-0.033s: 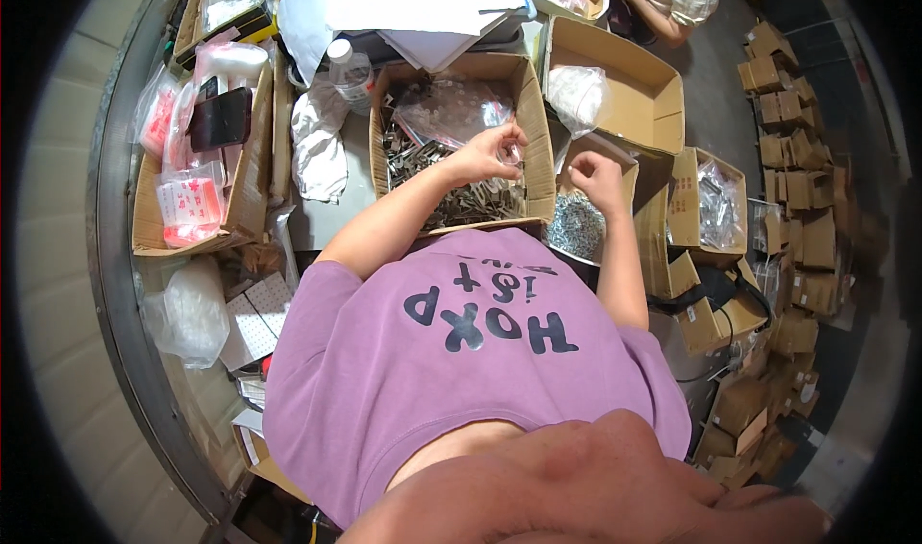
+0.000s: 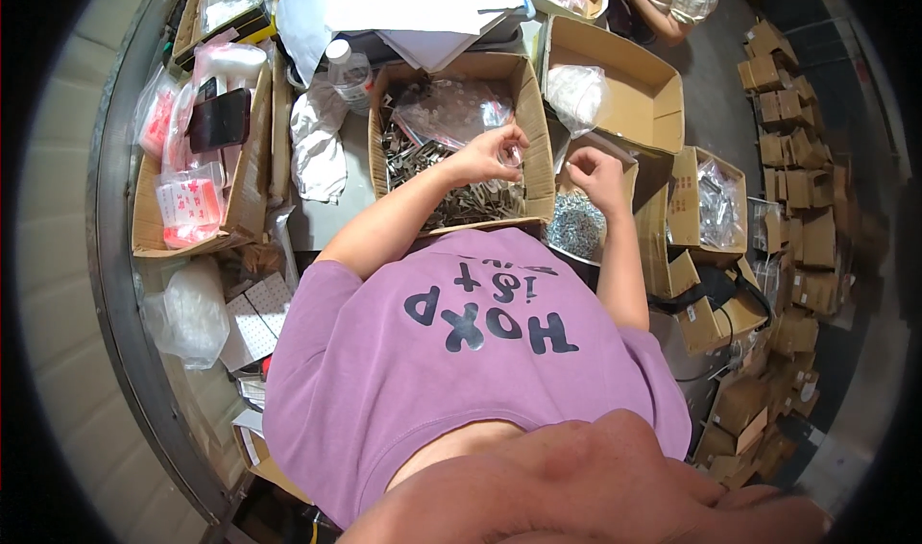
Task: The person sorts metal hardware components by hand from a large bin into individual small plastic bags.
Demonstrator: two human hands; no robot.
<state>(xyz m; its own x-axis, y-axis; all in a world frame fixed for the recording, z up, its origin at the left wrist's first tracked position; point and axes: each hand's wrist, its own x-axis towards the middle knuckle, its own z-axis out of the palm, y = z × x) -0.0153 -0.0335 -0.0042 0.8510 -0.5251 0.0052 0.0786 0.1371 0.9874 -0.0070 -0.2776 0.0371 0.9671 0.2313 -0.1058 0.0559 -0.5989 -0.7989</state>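
Note:
My left hand [image 2: 480,158] is over a cardboard box [image 2: 540,131] of loose flat metal pieces [image 2: 423,171]. Its thumb and fingers curl round a small clear plastic item [image 2: 509,153], perhaps a little bag; its exact kind is unclear. In the same box, a clear plastic bag of small pale pieces [image 2: 447,110] lies at the far side. To the right, my right hand [image 2: 599,179] hovers above a container of small shiny metal parts [image 2: 574,227]. Its fingertips are pinched together, and whatever may be between them is too small to tell.
A cardboard box [image 2: 663,88] with a white plastic bag [image 2: 576,97] stands beyond my right hand. Left are a clear bottle [image 2: 348,72], a crumpled white cloth [image 2: 319,150] and a box holding a dark phone [image 2: 221,121]. Another person [image 2: 663,1] is at the far right.
My right hand has shifted very slightly to the left, its fingers still pinched. My left hand stays in place over the box.

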